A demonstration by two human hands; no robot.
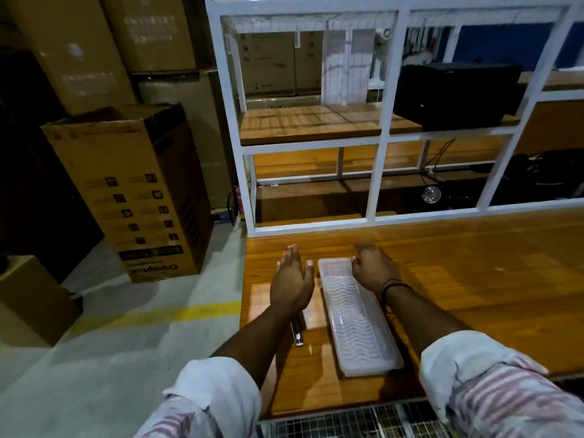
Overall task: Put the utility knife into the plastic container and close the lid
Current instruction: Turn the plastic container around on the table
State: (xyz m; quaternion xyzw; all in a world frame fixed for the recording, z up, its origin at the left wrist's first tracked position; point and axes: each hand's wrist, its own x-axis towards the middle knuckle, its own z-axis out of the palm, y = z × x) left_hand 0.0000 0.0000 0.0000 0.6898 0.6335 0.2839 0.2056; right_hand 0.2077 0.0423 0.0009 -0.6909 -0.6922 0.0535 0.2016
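Observation:
A long clear plastic container (360, 324) with a wavy ribbed top lies lengthwise on the wooden table (458, 279). My right hand (374, 268) rests at its far right corner, fingers curled against the rim. My left hand (292, 281) hovers flat and open just left of the container, fingers spread and holding nothing. The utility knife (297, 335), dark with a pale tip, lies on the table left of the container; my left forearm hides most of it.
A white-framed glass partition (376, 172) stands along the table's far edge. Tall cardboard boxes (132, 191) stand on the floor to the left, beyond the table's left edge. A wire grid (347, 422) lies below the near edge.

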